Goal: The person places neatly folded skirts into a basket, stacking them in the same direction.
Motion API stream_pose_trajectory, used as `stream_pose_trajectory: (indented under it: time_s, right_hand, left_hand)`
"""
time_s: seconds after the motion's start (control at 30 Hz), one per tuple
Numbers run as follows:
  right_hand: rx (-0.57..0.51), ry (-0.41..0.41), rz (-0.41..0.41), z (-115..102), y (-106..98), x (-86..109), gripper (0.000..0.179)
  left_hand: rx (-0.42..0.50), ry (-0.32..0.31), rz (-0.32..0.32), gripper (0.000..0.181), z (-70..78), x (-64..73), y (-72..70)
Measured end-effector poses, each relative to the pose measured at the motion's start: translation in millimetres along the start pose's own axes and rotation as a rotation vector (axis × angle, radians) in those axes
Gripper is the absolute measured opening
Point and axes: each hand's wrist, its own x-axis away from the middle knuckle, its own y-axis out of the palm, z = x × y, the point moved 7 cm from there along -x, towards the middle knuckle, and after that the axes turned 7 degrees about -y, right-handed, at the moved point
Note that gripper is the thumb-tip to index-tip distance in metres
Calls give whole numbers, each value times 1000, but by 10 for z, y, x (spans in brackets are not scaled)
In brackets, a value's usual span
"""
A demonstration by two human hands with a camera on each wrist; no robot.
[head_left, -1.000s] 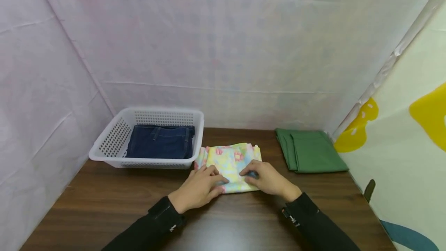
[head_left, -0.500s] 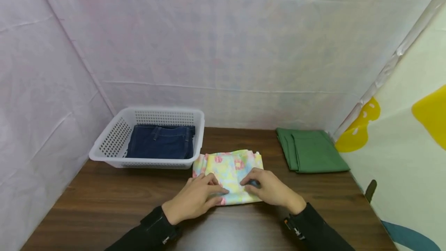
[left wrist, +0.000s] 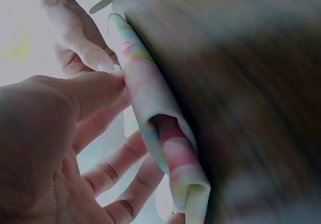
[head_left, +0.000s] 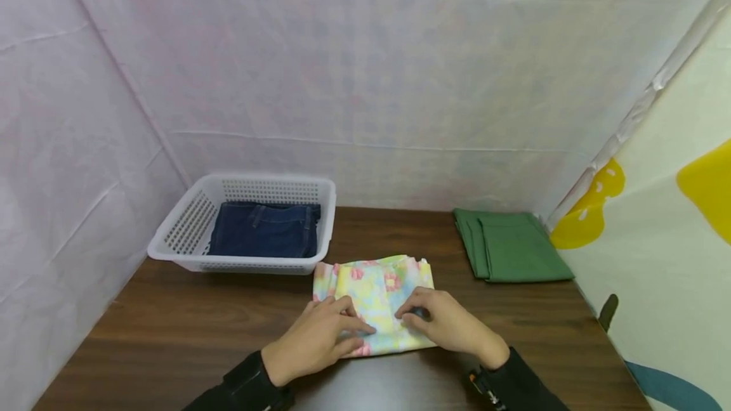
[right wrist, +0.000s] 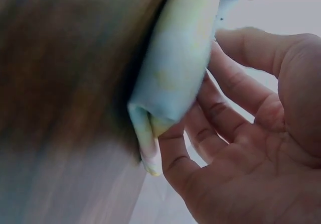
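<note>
A folded pastel floral cloth point(head_left: 371, 297), yellow, pink and blue, lies on the wooden table in front of me. Across its near left part my left hand point(head_left: 320, 338) rests with fingers spread, thumb at the near edge. My right hand point(head_left: 448, 322) touches the near right part with gently bent fingers, its thumb and forefinger apart. In the left wrist view, the fingertips meet the layered edge of the cloth point(left wrist: 150, 93), where a fold gapes. From the right wrist, the fingers lie against the cloth's thick folded end point(right wrist: 173, 68). Exactly what kind of garment it is cannot be told.
At the back left stands a white perforated plastic basket point(head_left: 188, 260) with folded dark blue jeans point(head_left: 268, 230) inside. A folded green cloth point(head_left: 516, 246) lies at the back right. Fabric walls point(head_left: 365, 81) border the wooden table point(head_left: 171, 328) behind and at both sides.
Both hands have slid the floral cloth toward me, away from the basket's front corner. The basket, jeans and green cloth have stayed in place.
</note>
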Motion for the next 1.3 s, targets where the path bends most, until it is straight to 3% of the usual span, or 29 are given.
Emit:
stream_pose_trajectory:
  time_s: [0.2,0.37,0.63,0.8,1.03,1.13,1.3]
  right_hand:
    - [8,13,18,-24,0,-7,11]
    - [15,28,22,-20,20,-34,11]
    - [30,107,103,70,-30,-48,17]
    - [98,191,178,120,-121,-5,37]
    - [174,350,226,198,-187,56,83]
    - [166,418,192,232,-161,79,101]
    - [134,471,126,249,-92,46,112]
  left_hand:
    - [-12,-16,12,28,-5,-7,17]
    - [7,-80,17,31,-50,3,17]
    - [-32,-213,178,37,-126,14,-51]
    - [-56,-355,248,55,-229,58,-131]
    - [-2,-511,196,85,-363,91,-129]
    - [10,-536,178,89,-400,87,-102]
    - [64,-503,158,90,-401,35,-65]
